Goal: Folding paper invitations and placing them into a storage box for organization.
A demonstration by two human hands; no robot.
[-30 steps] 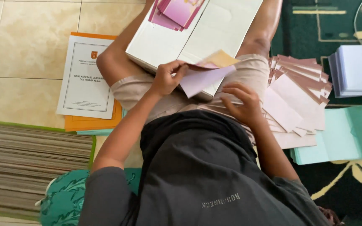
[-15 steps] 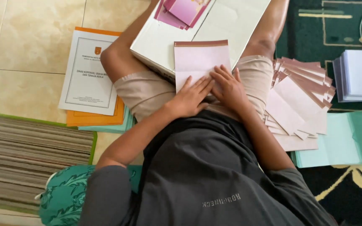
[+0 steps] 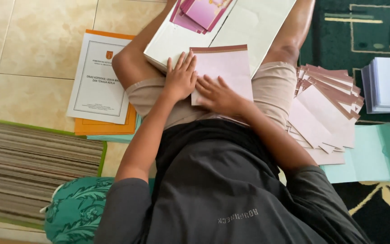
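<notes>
the pink sheet (image 3: 224, 72) lay on our lap, its top edge over the white board (image 3: 253, 27). our left hand (image 3: 180, 79) pressed its left edge, fingers spread flat; our right hand (image 3: 220, 94) lay flat on its lower part, fingers slightly apart. we judged that firm, even pressing from the middle outward suited the fold best. folded pink sheets (image 3: 326, 113) were fanned beside our right thigh.

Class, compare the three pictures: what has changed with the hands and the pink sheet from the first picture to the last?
The left hand let go of the folded pink sheet; the right hand came off the lap. The sheet now lies flat, both palms pressing it. The fanned pile of sheets and the white booklet stayed put.
</notes>
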